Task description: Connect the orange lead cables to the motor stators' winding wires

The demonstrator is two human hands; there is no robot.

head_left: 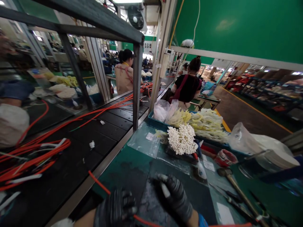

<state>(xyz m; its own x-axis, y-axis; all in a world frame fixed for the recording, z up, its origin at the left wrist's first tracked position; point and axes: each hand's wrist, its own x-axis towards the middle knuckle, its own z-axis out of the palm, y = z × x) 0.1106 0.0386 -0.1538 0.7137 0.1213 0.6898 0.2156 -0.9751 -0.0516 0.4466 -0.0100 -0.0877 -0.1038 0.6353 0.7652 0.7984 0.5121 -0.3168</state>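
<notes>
My left hand (115,208), in a dark striped glove, is closed round an orange cable (99,182) at the bottom of the view. The cable comes from the black conveyor and shows again below my fingers. My right hand (176,197), gloved alike and smeared by motion, hovers above the dark mat (201,201) with fingers curled in. A pale tip shows at its thumb and finger; whether it is a held piece or a fingertip is unclear. Beyond it lies a bundle of small white round ends (181,138), beside a small white bottle (201,170).
Orange cable bundles (47,157) lie along the black conveyor (94,157) at left, below a metal frame (136,85). A hammer (233,183), a clear jar (265,165) and a blue tray (151,119) of yellowish pieces stand at right. Two people (124,75) sit farther along.
</notes>
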